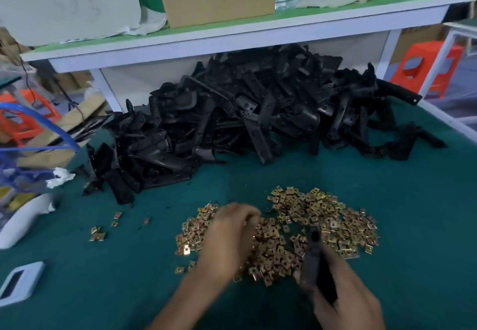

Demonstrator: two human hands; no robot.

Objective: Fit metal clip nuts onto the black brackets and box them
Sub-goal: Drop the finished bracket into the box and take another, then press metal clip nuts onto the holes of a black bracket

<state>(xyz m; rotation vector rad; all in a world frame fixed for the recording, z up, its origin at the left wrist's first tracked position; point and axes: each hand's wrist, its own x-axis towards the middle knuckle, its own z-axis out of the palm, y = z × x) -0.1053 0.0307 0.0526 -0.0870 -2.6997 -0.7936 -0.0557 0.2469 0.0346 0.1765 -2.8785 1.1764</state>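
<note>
Green mat (387, 175): right hand (348, 304) grips a bracket (313, 249); left hand (232, 236) curls into the nuts (322, 216), picking, pinch unclear. Next: slide one on.

clip nuts (304, 229): shiny brass-toned metal | brackets (232, 113): matt black, possibly plastic | table (387, 187): matt green

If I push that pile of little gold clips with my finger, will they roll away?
Probably not. The clip nuts look flat and square, so they'd likely slide and scatter rather than roll. They seem small and thin, so each is probably light. The green mat looks dull, not glossy, so it may slow them.
</note>
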